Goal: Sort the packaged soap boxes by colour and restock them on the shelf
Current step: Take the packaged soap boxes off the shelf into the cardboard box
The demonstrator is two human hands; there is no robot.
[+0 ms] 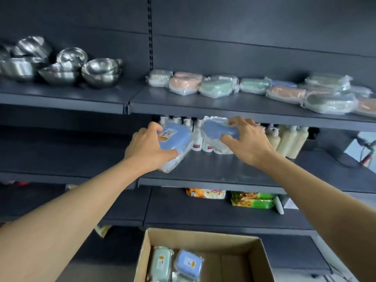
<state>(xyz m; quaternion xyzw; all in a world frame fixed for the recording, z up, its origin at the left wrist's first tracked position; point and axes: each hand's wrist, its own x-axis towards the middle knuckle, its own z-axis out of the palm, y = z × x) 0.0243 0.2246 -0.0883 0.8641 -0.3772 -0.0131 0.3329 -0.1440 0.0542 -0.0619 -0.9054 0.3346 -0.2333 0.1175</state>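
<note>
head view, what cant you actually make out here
- Label on the blue soap box gripped by the left hand: too small and blurred to read.
- Second blue soap box: the right hand and crinkled wrap cover much of it.
- White bottles behind: largely hidden by both boxes.
- Cardboard box: cut off by the bottom edge, so its full contents are unknown.
- Steel bowls: left ones cut by the frame edge.

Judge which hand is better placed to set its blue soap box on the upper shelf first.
Probably the right hand: its blue box is held higher, near the upper shelf edge. The left hand holds its box lower.
</note>
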